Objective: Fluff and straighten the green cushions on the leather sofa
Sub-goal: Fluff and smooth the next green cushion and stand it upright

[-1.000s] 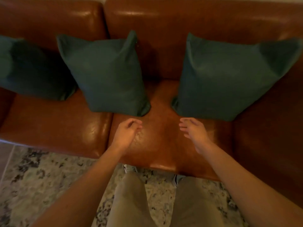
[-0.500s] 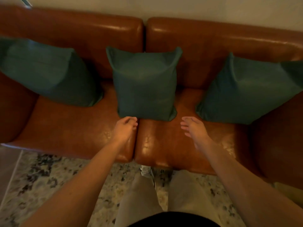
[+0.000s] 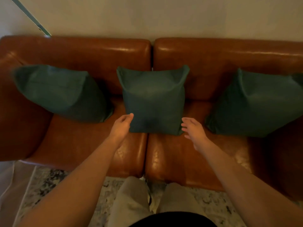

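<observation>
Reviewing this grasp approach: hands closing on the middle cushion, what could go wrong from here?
1. Both hands, left and right, are low at the middle cushion's bottom corners; gripping there may tip its top forward instead of plumping it.
2. It straddles the seat seam, so it may settle crooked.
3. The left cushion and right cushion lean close by; a wide shake could knock them.

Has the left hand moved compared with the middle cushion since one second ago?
Yes. The left hand has gone forward to the lower left edge of the middle cushion; its fingers now reach it.
</observation>
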Motion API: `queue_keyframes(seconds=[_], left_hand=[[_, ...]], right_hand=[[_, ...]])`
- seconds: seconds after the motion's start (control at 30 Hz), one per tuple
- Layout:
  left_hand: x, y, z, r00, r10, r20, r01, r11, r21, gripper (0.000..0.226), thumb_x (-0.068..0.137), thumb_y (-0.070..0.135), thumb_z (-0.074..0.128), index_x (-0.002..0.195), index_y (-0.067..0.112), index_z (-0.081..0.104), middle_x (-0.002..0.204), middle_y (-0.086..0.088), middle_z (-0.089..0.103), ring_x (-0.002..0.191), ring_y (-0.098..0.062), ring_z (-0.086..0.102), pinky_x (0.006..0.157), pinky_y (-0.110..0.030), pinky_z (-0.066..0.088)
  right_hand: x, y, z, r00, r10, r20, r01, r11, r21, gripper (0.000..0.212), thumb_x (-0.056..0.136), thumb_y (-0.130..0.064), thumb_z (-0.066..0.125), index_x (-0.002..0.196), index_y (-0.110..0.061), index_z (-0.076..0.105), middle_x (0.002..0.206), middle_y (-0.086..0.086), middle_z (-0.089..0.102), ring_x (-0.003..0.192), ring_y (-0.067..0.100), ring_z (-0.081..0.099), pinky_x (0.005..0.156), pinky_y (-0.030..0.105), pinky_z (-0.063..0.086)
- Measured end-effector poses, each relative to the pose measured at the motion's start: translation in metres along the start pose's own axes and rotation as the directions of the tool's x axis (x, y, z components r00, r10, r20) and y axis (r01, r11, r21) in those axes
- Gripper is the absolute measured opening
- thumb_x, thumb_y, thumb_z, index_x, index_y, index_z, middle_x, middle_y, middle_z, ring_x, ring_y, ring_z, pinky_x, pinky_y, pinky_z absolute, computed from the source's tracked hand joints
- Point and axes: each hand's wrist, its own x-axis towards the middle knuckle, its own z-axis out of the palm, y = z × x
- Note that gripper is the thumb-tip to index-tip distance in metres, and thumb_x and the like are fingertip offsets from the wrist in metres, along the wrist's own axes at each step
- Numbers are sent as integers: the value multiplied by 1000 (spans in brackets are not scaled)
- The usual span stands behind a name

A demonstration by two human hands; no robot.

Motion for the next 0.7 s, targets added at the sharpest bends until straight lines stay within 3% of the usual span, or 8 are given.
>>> queue_keyframes(seconds=[0.1,0.17,0.23,0.3,0.47,0.53,0.6,0.7], left_hand=[[30,17,-6,1000,8,1,-8,1000,11,23,96,44,52,109,25,59,98,13,59,81,2,53,75,-25,42],[56,30,-15,1000,19,-5,-19,999,31,34,96,44,53,121,21,57,105,10,60,83,-1,55,74,-24,44],[87,43,-25,1000,21,-9,-20,993,117,52,95,49,52,137,20,48,128,2,58,107,-15,58,93,-35,46],[118,57,-34,1000,-1,-24,5,984,178,65,93,53,53,147,20,37,146,-4,45,129,-25,47,107,-44,40],[178,82,-42,996,-85,1,84,991,105,79,88,57,58,152,22,26,154,-4,35,138,-28,37,111,-49,35],[191,89,-37,990,-129,50,127,991,40,75,88,56,59,150,26,30,148,0,41,132,-27,43,99,-44,40],[199,94,-32,981,-169,99,172,985,-15,61,89,52,59,143,30,41,131,4,51,108,-21,53,77,-36,42],[208,92,-25,966,-230,119,235,971,-33,48,95,43,55,139,27,46,112,5,49,84,-17,50,61,-33,39]], right_hand=[[16,-22,9,999,30,-42,-29,999,21,34,98,-43,50,126,-24,52,130,11,56,106,22,58,95,43,45],[32,-39,18,996,53,-65,-48,996,73,40,95,-49,52,130,-28,50,134,1,54,99,15,55,91,42,42],[52,-55,27,993,67,-93,-58,994,96,59,92,-56,53,143,-29,40,143,-3,47,113,19,51,94,45,39],[73,-67,35,988,82,-131,-67,991,114,76,88,-62,54,151,-30,27,153,-3,37,132,27,43,102,52,36],[118,-89,52,967,167,-191,-129,972,198,100,77,-70,61,155,-31,11,160,-3,21,143,30,29,100,57,36],[131,-91,57,963,217,-157,-178,956,232,107,71,-73,65,155,-33,10,160,-2,22,142,32,30,97,62,38],[142,-89,61,960,263,-101,-230,939,254,111,65,-75,69,153,-35,16,157,-1,30,139,34,36,98,66,38],[153,-84,65,954,282,-101,-245,930,274,99,70,-68,70,151,-33,26,153,-2,37,137,34,38,106,72,25]])
